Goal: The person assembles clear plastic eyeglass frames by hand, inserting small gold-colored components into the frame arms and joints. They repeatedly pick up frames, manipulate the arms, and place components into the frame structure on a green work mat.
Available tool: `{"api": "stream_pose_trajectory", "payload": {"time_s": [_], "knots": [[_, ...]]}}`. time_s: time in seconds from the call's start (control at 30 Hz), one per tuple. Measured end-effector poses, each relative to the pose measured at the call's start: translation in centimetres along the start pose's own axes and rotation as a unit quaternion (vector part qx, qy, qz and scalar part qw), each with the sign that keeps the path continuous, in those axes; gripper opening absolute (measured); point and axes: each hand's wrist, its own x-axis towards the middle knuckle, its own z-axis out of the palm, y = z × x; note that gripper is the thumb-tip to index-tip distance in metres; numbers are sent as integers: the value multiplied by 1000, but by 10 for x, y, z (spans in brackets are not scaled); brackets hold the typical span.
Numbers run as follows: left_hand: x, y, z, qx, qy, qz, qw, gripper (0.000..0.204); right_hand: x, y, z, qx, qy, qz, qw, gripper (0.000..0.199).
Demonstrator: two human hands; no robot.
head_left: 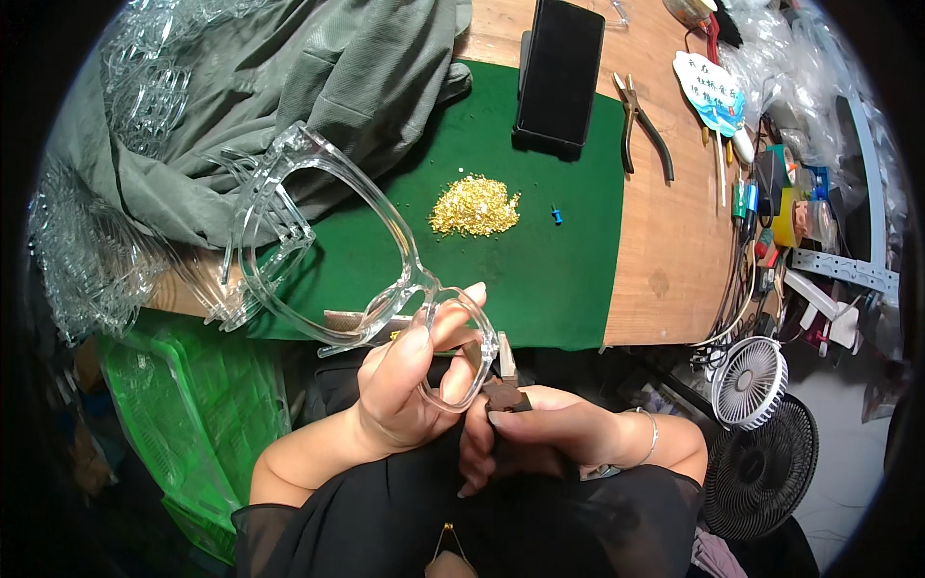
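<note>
My left hand (409, 380) grips a clear plastic eyeglass frame (332, 226) by one lens rim, the rest of the frame sticking up and away over the green mat (559, 279). My right hand (540, 433) is closed around a small dark tool (503, 390) whose tip meets the frame's rim close to my left fingers. A heap of tiny gold-coloured parts (474, 204) lies on the mat beyond the hands. A small blue pin (556, 215) lies to its right.
Stacked clear frames (260, 246) and a grey cloth (318, 87) sit at left, a black phone (559, 72) and pliers (641, 125) at the back. A green crate (193, 414) stands lower left, two fans (756, 424) lower right, tools and cables along the right edge.
</note>
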Motion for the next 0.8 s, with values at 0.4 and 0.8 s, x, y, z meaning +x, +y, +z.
{"api": "stream_pose_trajectory", "payload": {"time_s": [0.4, 0.8], "knots": [[2, 4, -20, 50, -163, 3, 985, 84, 18, 15, -10, 18, -53, -77, 995, 31], [-7, -1, -11, -2, -87, -49, 995, 57, 15, 12, -3, 73, -54, -46, 995, 31]]}}
